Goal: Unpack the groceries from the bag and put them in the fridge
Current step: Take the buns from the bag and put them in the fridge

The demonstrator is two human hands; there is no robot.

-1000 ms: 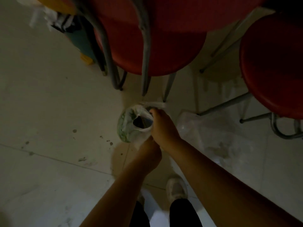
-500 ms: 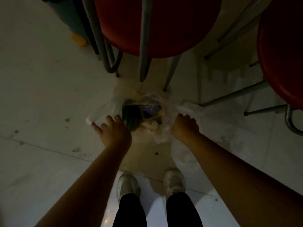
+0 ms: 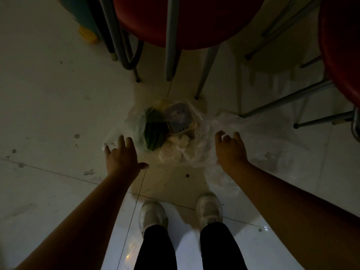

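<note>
The clear plastic bag (image 3: 196, 151) lies open, mouth up; both hands, left hand (image 3: 122, 156) and right hand (image 3: 230, 148), spread wide beside it. Red stool (image 3: 187, 22) at twelve o'clock.

The setting is a dim indoor room, consistent with a home dining or kitchen area. The floor (image 3: 48, 98) is laid with large pale glossy tiles, with visible grout lines and scattered dark spots. Two red round-seated stools (image 3: 187, 22) on grey metal tube legs (image 3: 171, 45) stand at the far side, one at top centre and one at the right edge. A clear plastic grocery bag (image 3: 196, 145) lies directly on the tiles near the stool legs, holding green vegetables (image 3: 153, 133) and a packaged item (image 3: 178, 118). White sneakers (image 3: 153, 215) stand on the tiles.
</note>
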